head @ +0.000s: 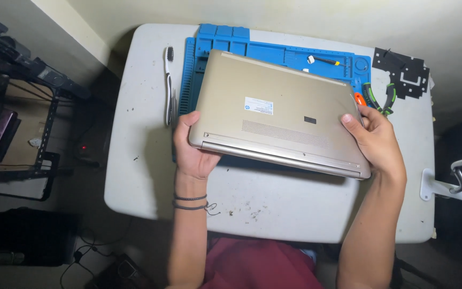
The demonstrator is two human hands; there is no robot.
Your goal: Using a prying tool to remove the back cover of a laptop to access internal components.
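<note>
you hold a closed gold laptop (276, 115), underside up, above the blue work mat (274, 51) on the white table (135, 160); your left hand (193, 147) grips its near-left corner, your right hand (375, 139) its right edge. a toothbrush (168, 85) lies left of the mat, green-handled pliers (382, 99) right of it

a white table (151, 176) fills the middle of the frame. on it lie a blue work mat (274, 51) at upper centre, a toothbrush (168, 85) left of the mat, green-handled pliers (380, 99) and a black cut-out sheet (405, 72) at upper right.
</note>
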